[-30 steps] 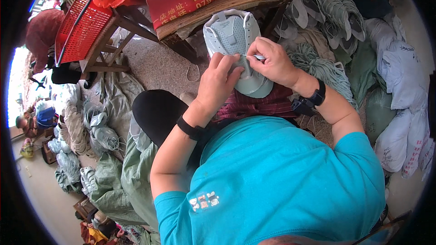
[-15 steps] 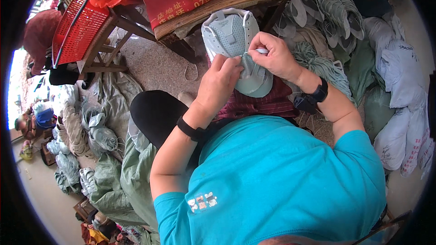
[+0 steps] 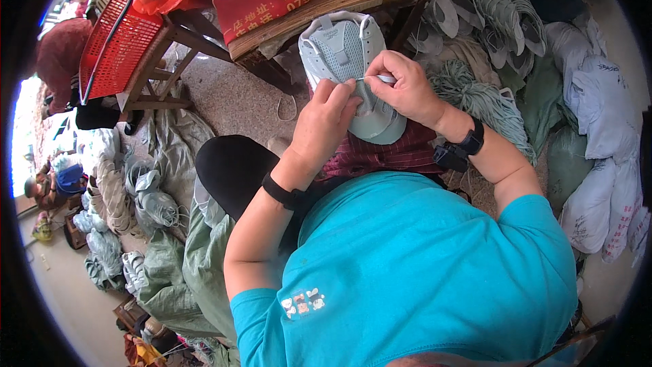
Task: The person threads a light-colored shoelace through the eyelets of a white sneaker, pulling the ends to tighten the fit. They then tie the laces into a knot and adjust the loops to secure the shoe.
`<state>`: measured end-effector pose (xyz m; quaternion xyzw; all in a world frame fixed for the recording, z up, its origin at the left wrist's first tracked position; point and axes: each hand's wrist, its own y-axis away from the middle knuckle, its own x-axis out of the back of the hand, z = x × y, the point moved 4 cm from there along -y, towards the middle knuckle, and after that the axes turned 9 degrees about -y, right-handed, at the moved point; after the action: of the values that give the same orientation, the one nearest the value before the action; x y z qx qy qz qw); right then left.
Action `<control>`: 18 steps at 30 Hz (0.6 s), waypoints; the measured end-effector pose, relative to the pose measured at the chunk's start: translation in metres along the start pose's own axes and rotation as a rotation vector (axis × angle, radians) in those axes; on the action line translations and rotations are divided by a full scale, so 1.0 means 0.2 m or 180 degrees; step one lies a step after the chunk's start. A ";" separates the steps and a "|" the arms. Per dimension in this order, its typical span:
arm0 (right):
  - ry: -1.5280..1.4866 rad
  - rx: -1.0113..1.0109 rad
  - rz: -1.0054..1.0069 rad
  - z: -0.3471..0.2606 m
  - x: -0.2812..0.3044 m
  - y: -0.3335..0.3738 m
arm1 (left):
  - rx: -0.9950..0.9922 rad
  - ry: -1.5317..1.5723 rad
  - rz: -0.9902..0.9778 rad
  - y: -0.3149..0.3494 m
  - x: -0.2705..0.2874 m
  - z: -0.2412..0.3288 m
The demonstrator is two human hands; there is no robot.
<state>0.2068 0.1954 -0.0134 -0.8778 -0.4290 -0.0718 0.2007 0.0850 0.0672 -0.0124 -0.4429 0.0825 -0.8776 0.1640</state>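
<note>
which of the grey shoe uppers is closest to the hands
The single upper partly under the left hand and right hand, over the maroon cloth; those at upper right are bunched in rows.

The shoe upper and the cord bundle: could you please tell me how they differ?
The shoe upper is a single panelled shape; the cord bundle is many loose strands. The left hand and right hand are at the shoe upper; the cord bundle lies apart from both. Both look pale greyish green.
</note>
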 end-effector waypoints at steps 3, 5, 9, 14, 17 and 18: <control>0.0140 0.0110 -0.0062 -0.01 0.00 0.00 | 0.0036 -0.0073 -0.0065 0.00 0.00 0.00; 0.0161 0.0162 -0.0086 0.00 0.00 -0.01 | 0.0055 -0.0095 -0.0077 0.00 -0.01 0.00; 0.0410 0.0379 -0.0091 -0.02 -0.01 -0.01 | 0.0047 0.0001 0.0015 0.00 -0.01 -0.01; -0.0153 -0.0063 -0.0356 -0.01 0.02 -0.03 | 0.0270 0.0183 0.0081 0.02 -0.04 -0.02; -0.0324 -0.0274 -0.0458 -0.01 0.03 -0.05 | 0.0319 0.0363 0.0120 0.01 -0.04 -0.02; -0.0351 -0.0315 -0.0474 -0.01 0.04 -0.05 | 0.0328 0.0395 0.0136 0.01 -0.05 -0.03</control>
<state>0.2029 0.2056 -0.0063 -0.8549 -0.4994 -0.0593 0.1274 0.0869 0.0681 -0.0239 -0.3768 0.0567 -0.9027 0.1998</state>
